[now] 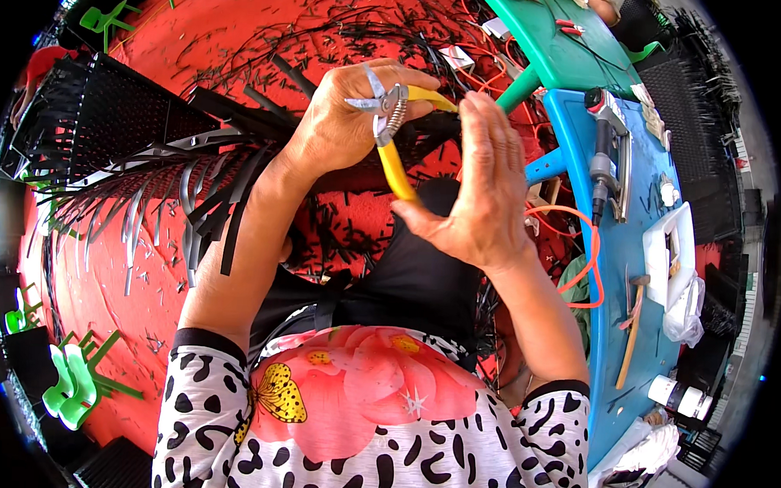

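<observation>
A pair of pruning shears (397,115) with yellow handles, a coiled spring and pale metal blades is between my hands, its handles spread wide. My left hand (348,113) is at the blade end, its fingers bent around the upper handle; the blades lie across the back of the hand. My right hand (487,191) spans the handle ends, thumb at the lower one and fingers at the upper one. Left of my left forearm stands a black woven piece (124,114) with long loose flat strips (203,181) hanging from its edge.
Black strip scraps litter the red floor (131,295). On my right, a blue table (606,338) bears a power tool (604,157), a hammer (633,330) and a white tray (670,254). A green table (569,44) stands beyond, an orange hose (592,268) loops nearby, and green chairs (76,384) sit left.
</observation>
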The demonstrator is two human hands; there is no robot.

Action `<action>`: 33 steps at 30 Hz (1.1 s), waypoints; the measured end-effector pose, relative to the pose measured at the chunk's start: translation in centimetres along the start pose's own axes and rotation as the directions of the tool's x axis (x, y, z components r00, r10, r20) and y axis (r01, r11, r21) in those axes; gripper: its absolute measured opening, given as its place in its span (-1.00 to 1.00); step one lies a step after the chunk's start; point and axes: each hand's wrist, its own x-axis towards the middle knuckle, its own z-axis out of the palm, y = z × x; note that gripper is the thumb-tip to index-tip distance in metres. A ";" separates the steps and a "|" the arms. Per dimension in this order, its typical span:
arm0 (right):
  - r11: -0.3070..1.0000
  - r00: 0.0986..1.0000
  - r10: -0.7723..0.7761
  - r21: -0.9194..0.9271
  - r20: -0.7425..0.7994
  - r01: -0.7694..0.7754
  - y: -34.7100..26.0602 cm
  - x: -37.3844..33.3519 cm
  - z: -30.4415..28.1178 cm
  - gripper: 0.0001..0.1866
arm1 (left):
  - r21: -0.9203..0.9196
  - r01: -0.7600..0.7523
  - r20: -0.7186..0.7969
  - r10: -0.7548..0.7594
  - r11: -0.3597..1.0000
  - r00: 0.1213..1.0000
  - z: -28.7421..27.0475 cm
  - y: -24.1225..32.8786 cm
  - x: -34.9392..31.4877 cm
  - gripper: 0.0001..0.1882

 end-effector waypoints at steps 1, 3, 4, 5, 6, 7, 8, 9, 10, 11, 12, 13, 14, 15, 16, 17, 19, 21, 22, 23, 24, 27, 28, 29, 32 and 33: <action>0.999 1.000 0.022 0.038 0.013 -0.023 -0.2 -0.3 0.8 0.14 | -0.024 -0.041 -0.003 0.041 0.999 0.999 0.1 -0.1 -0.1 -0.77; 0.991 0.995 0.099 0.087 0.032 -0.101 -0.8 -0.3 1.5 0.16 | -0.025 0.024 -0.011 -0.025 0.999 1.000 0.3 0.4 -0.2 -0.78; 0.984 0.990 0.137 0.111 0.045 -0.141 -1.1 -0.3 1.8 0.17 | -0.028 0.058 -0.015 -0.059 0.998 0.998 0.3 0.6 -0.3 -0.78; 0.982 0.987 0.153 0.109 0.037 -0.156 -1.3 -0.2 2.2 0.14 | -0.058 0.081 -0.009 -0.082 0.995 0.997 0.4 0.3 -0.4 -0.77; 0.983 0.989 0.147 0.103 0.029 -0.149 -1.0 -0.1 2.2 0.11 | -0.093 0.091 0.006 -0.091 0.992 0.996 0.4 0.4 -0.4 -0.76; 0.985 0.990 0.141 0.094 0.021 -0.142 -0.5 0.0 2.1 0.08 | -0.128 0.101 0.021 -0.099 0.987 0.995 0.3 0.5 -0.4 -0.76; 0.987 0.991 0.134 0.086 0.014 -0.135 0.0 0.1 1.9 0.05 | -0.163 0.111 0.036 -0.107 0.980 0.994 0.3 0.6 -0.4 -0.75; 0.989 0.995 0.102 0.105 -0.013 -0.100 0.6 0.1 1.5 -0.02 | -0.162 0.087 0.039 -0.082 0.983 0.996 0.5 0.3 -0.6 -0.68; 0.991 0.996 0.084 0.102 -0.015 -0.082 1.1 0.1 0.6 -0.08 | -0.133 0.111 0.032 -0.108 0.985 0.994 0.7 0.6 -0.6 -0.66; 0.990 0.996 0.084 0.119 -0.009 -0.082 1.7 0.0 -0.1 -0.12 | -0.102 0.140 0.018 -0.139 0.985 0.990 0.9 1.2 -0.8 -0.64; 0.987 0.996 0.084 0.134 -0.003 -0.083 2.4 -0.1 -0.9 -0.15 | -0.072 0.168 0.004 -0.168 0.983 0.986 0.9 1.5 -0.8 -0.62; 0.986 0.996 0.080 0.147 -0.040 -0.073 3.2 -0.2 -1.6 -0.21 | 0.001 0.252 0.021 -0.252 0.968 0.967 0.8 1.5 -0.7 -0.57; 0.991 0.996 0.080 0.113 -0.029 -0.076 3.9 -0.2 -2.5 -0.23 | 0.037 0.222 -0.065 -0.219 0.974 0.973 1.0 0.7 -0.7 -0.58; 0.989 0.994 0.108 0.100 0.016 -0.109 4.5 -0.4 -3.3 -0.25 | 0.044 0.204 -0.103 -0.199 0.978 0.975 1.3 0.3 -0.8 -0.54; 0.986 0.988 0.139 0.086 0.059 -0.144 5.2 -0.5 -4.1 -0.26 | 0.052 0.186 -0.138 -0.178 0.981 0.974 1.6 0.0 -0.7 -0.50; 0.988 0.982 0.138 0.044 0.126 -0.145 5.7 -0.7 -4.7 -0.29 | 0.066 0.178 -0.108 -0.170 0.982 0.979 1.6 -0.2 -0.7 -0.48; 0.980 0.937 0.197 -0.029 0.287 -0.197 6.5 -1.1 -5.8 -0.34 | 0.091 0.155 -0.046 -0.152 0.984 0.987 1.6 -0.4 -0.6 -0.43; 0.990 0.928 0.134 -0.093 0.347 -0.108 6.8 -1.1 -6.4 -0.35 | -0.005 0.187 0.021 -0.187 0.982 0.982 1.2 0.3 -0.4 -0.42; 0.991 0.920 0.104 -0.122 0.378 -0.062 6.9 -1.1 -6.6 -0.35 | -0.052 0.204 0.055 -0.201 0.978 0.978 0.9 0.5 -0.5 -0.41; 0.989 0.902 0.121 -0.132 0.414 -0.072 7.0 -0.9 -6.7 -0.36 | -0.065 0.187 0.068 -0.183 0.980 0.981 0.8 0.4 -0.4 -0.41; 0.987 0.895 0.119 -0.149 0.429 -0.060 7.0 -0.7 -6.9 -0.37 | -0.052 0.176 0.073 -0.172 0.983 0.982 0.8 0.5 -0.4 -0.41; 0.985 0.881 0.099 -0.173 0.462 -0.020 6.9 -0.1 -7.1 -0.41 | -0.024 0.173 0.091 -0.170 0.985 0.981 0.6 1.1 -0.5 -0.39; 0.985 0.881 0.088 -0.171 0.465 -0.008 6.9 0.1 -7.0 -0.41 | -0.028 0.191 0.103 -0.187 0.981 0.977 0.5 1.3 -0.5 -0.37; 0.986 0.881 0.077 -0.169 0.467 0.004 7.0 0.3 -7.0 -0.42 | -0.032 0.208 0.114 -0.203 0.978 0.972 0.5 1.4 -0.5 -0.36; 0.982 0.869 0.037 -0.179 0.493 0.059 6.8 0.9 -7.1 -0.42 | -0.039 0.217 0.117 -0.211 0.975 0.970 0.4 1.7 -0.7 -0.35; 0.981 0.864 0.022 -0.178 0.503 0.079 6.8 1.1 -7.1 -0.43 | -0.042 0.212 0.118 -0.206 0.976 0.971 0.4 1.7 -0.8 -0.35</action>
